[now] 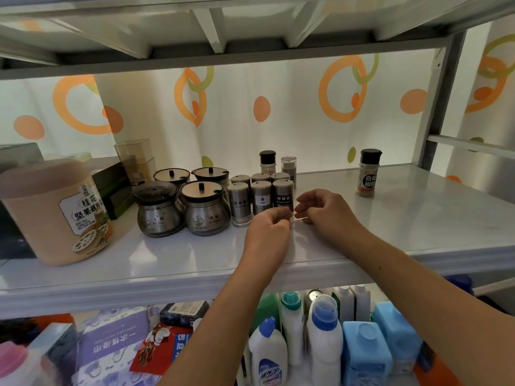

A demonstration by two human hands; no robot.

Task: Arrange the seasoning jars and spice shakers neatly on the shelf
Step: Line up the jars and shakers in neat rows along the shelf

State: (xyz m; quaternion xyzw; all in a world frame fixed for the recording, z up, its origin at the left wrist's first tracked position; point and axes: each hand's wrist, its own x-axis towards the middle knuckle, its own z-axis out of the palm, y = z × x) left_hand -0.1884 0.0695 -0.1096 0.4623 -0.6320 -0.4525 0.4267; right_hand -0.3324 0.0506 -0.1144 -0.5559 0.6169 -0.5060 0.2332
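On the white shelf [418, 218] stand several steel seasoning jars with dark lids [204, 210] and, to their right, two rows of steel spice shakers [239, 203]. The front right shaker with a black label [283, 195] has both hands at its base. My left hand [269, 227] pinches its lower left side, and my right hand [323, 207] touches its right side with curled fingertips. Behind the rows stand a black-capped bottle [267, 161] and a clear shaker [288, 165]. A white pepper bottle with a black cap [367, 174] stands alone at the right.
A large pink tub with a label [55, 210] fills the shelf's left end, with dark boxes [114, 188] and clear square containers [133, 157] behind it. The lower shelf holds detergent bottles [323, 330] and packets. A steel post [440, 107] stands at the right.
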